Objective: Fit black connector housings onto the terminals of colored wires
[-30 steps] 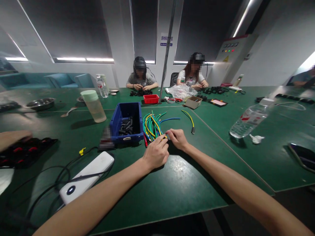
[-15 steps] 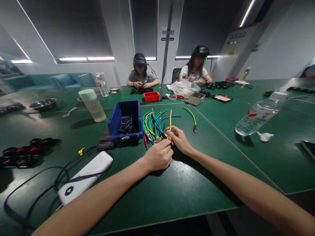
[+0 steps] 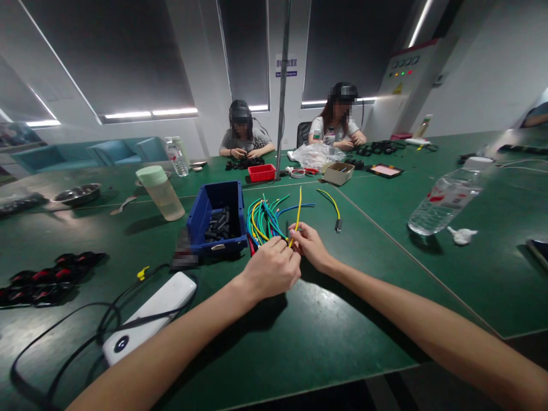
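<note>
Your right hand [image 3: 311, 245] pinches the lower end of a yellow wire [image 3: 297, 214] between thumb and fingertips; the wire stands nearly upright from the grip, its free end leaning slightly away from you. Your left hand [image 3: 270, 269] is closed in a loose fist just beside the right, fingertips meeting at that same lower end; whether it grips the wire or a small fitting is hidden behind the knuckles. Just beyond both hands, a bundle of coloured wires [image 3: 263, 220] lies fanned on the green table [image 3: 325, 319], next to the blue bin [image 3: 216, 214] of small black parts.

Judgement: the wire is light, thin and springy, holding its own line when lifted, with smooth insulation liable to slip. Take hold close to the end being worked, not mid-length, where it will flex away. A separate yellow-green lead [image 3: 331, 202] lies apart to the right
</note>
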### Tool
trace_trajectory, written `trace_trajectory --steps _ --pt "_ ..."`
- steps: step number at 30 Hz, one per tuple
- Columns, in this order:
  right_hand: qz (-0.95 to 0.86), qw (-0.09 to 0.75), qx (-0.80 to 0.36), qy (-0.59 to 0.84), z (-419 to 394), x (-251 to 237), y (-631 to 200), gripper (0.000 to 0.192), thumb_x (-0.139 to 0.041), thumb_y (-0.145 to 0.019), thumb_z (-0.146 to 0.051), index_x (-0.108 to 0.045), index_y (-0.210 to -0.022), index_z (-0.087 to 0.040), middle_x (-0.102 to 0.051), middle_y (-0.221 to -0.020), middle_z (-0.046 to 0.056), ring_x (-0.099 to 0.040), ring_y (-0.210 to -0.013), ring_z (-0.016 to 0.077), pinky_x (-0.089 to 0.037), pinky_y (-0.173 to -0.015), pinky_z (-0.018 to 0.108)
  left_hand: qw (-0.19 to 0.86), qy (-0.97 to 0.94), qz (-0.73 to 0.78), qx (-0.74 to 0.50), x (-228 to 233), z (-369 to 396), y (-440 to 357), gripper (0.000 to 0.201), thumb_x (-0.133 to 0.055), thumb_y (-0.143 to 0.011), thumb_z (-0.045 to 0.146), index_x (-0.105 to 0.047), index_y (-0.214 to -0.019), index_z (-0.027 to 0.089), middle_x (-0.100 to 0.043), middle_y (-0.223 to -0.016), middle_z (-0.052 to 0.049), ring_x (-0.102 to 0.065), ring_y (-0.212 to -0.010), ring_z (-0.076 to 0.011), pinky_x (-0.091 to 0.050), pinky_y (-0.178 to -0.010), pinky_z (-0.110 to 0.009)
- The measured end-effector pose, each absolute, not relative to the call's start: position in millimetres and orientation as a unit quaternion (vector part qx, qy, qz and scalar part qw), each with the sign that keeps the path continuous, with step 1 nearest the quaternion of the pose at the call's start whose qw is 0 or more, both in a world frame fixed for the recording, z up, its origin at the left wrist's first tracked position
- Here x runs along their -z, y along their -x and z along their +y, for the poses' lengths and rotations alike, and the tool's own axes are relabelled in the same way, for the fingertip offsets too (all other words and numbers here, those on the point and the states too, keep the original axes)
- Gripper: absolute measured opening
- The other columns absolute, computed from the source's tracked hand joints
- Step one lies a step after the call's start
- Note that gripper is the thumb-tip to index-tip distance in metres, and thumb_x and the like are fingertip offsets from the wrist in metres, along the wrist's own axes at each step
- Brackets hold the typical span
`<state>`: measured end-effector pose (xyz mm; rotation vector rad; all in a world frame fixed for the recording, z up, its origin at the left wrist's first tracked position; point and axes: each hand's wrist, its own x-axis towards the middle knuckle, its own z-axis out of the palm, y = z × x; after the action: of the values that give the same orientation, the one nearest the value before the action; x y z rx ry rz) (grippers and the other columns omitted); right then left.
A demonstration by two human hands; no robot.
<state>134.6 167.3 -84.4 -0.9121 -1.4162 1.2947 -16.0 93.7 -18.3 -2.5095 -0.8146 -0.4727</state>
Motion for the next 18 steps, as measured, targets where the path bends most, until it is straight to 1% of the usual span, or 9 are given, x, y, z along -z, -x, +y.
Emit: trace_trajectory --steps 1,3,5,8,10,13,18 --pt "-0.587 0.484 -0.530 0.375 167.2 84.6 -134.5 0.029 -0.057 -0.078 -0.046 -0.049 -0.091 -0.021 -0.047 -0.052 -0.008 -0.043 -0.039 0.0085 -0.034 -0.038 0.021 0.227 0.902 -0.325 0.169 7.2 95.1 20.4 0.021 -0.044 -0.085 0.022 -0.061 -0.077 0.014 -0.064 -0.075 -0.010 -0.059 -0.076 -0.0216 -0.045 -0.077 -0.037" --pt "-0.596 0.478 -0.524 0.378 166.8 84.3 -134.2 0.028 -0.056 -0.079 -0.045 -0.049 -0.091 -0.021 -0.046 -0.052 -0.008 -0.043 -0.039 0.0085 -0.033 -0.037 0.020 0.235 0.870 -0.401 0.168 -15.0 99.3 31.7 0.024 -0.041 -0.087 0.022 -0.061 -0.076 0.014 -0.062 -0.071 -0.009 -0.059 -0.074 -0.0225 -0.044 -0.071 -0.036" --pt "-0.598 0.476 -0.519 0.383 166.2 83.5 -133.9 0.027 -0.056 -0.079 -0.044 -0.049 -0.090 -0.021 -0.047 -0.053 -0.008 -0.043 -0.039 0.0083 -0.032 -0.036 0.020 0.249 0.825 -0.482 0.159 -33.0 105.3 45.5 0.029 -0.036 -0.089 0.022 -0.061 -0.076 0.014 -0.062 -0.070 -0.010 -0.060 -0.075 -0.0235 -0.044 -0.069 -0.035" --pt "-0.598 0.473 -0.520 0.385 166.4 83.1 -133.9 0.028 -0.056 -0.079 -0.044 -0.048 -0.090 -0.020 -0.049 -0.054 -0.007 -0.044 -0.039 0.0082 -0.032 -0.036 0.020 0.249 0.753 -0.596 0.127 -44.6 118.1 68.1 0.033 -0.031 -0.091 0.026 -0.061 -0.084 0.013 -0.064 -0.076 -0.012 -0.062 -0.079 -0.0264 -0.044 -0.069 -0.035" --pt "-0.600 0.470 -0.522 0.384 167.3 83.7 -134.2 0.028 -0.056 -0.078 -0.045 -0.048 -0.090 -0.020 -0.051 -0.055 -0.007 -0.044 -0.039 0.0084 -0.033 -0.037 0.021 0.229 0.717 -0.651 0.094 -40.6 128.7 81.9 0.034 -0.030 -0.091 0.027 -0.060 -0.090 0.012 -0.065 -0.079 -0.013 -0.064 -0.080 -0.0288 -0.046 -0.068 -0.037" --pt "-0.602 0.467 -0.519 0.387 168.3 84.5 -134.5 0.028 -0.056 -0.078 -0.045 -0.048 -0.090 -0.021 -0.051 -0.055 -0.007 -0.044 -0.038 0.0085 -0.032 -0.037 0.021 0.192 0.685 -0.701 0.043 -22.8 144.9 95.7 0.031 -0.034 -0.089 0.028 -0.060 -0.095 0.011 -0.066 -0.084 -0.016 -0.065 -0.084 -0.0324 -0.048 -0.069 -0.040" --pt "-0.599 0.464 -0.516 0.399 166.2 81.8 -133.1 0.028 -0.057 -0.077 -0.044 -0.048 -0.089 -0.021 -0.047 -0.051 -0.008 -0.044 -0.038 0.0087 -0.031 -0.036 0.021 0.096 0.682 -0.725 0.011 8.2 161.8 98.5 0.031 -0.036 -0.084 0.019 -0.057 -0.106 0.012 -0.066 -0.096 -0.017 -0.065 -0.090 -0.0312 -0.051 -0.072 -0.040"
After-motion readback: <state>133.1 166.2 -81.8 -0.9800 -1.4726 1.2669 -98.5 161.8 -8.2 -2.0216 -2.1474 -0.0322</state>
